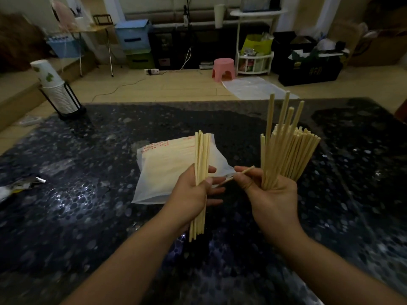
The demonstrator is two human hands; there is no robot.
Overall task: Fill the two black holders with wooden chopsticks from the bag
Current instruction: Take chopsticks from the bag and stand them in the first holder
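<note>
My left hand [193, 192] grips small bundle of wooden chopsticks [200, 172], held upright above dark speckled table [88, 172]. My right hand [272, 194] grips larger, fanned bundle [284, 150], with single chopstick [242, 173] pinched between thumb and forefinger. White plastic bag [167, 168] lies flat on table just beyond left hand. Cup stack in black stand [56, 89] at far left corner.

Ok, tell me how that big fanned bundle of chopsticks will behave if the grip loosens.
The big bundle in the right hand already fans unevenly, so sticks would probably slide apart. They look stiff and light, and would likely scatter on the table.
</note>
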